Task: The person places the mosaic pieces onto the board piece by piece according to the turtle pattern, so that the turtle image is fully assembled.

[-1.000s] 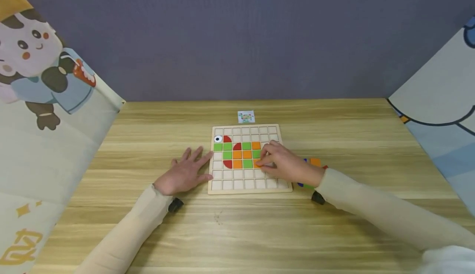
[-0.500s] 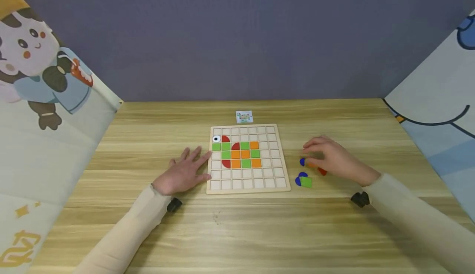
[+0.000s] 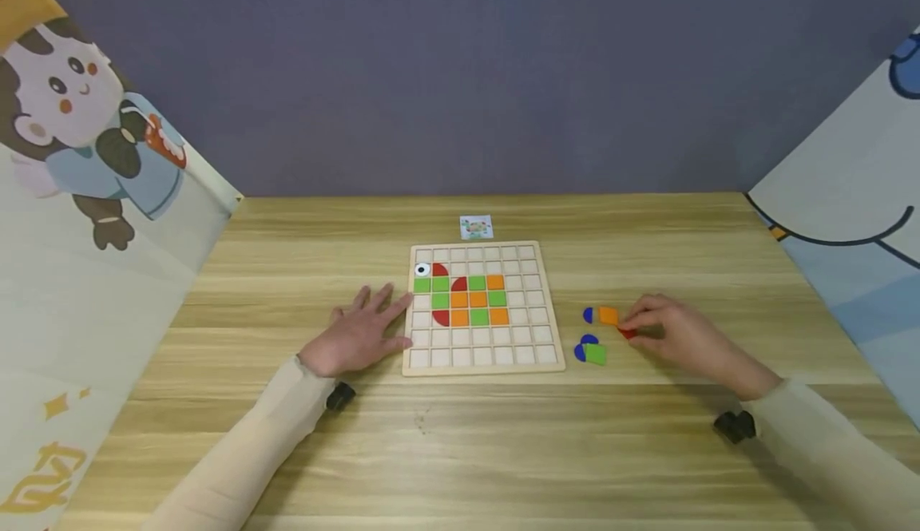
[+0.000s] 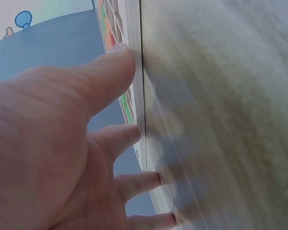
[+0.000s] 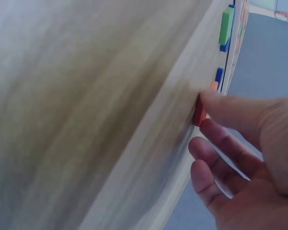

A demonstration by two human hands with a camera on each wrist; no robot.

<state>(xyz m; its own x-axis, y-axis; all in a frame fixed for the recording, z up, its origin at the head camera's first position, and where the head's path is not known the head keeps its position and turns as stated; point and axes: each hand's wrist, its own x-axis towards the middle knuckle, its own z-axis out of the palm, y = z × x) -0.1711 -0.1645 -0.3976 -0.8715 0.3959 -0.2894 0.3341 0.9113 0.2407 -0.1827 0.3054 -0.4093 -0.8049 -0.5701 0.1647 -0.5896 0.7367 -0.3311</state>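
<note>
A wooden grid board (image 3: 535, 355) lies on the table, with green, orange and red tiles and a round eye piece (image 3: 422, 270) set in its cells. My left hand (image 3: 355, 339) rests with spread fingers at the board's left side. Its thumb and index fingertip touch that edge in the left wrist view. To the right of the board, my right hand (image 3: 683, 343) pinches a red tile (image 5: 199, 111) between thumb and index finger, close to the table. Much of this tile is hidden by the fingers. An orange square (image 3: 608, 315) lies right beside it.
Left of the orange square lies a blue rounded piece (image 3: 588, 315). Nearer the front, a green square (image 3: 596, 354) overlaps or touches blue rounded pieces (image 3: 579, 352). A small picture card (image 3: 477, 227) lies behind the board. A dark panel (image 3: 474, 76) rises at the table's back edge.
My right hand has left the orange tile at the board's lower right, moved right over the loose pieces, and taken hold of the red tile. The left hand stays put.
</note>
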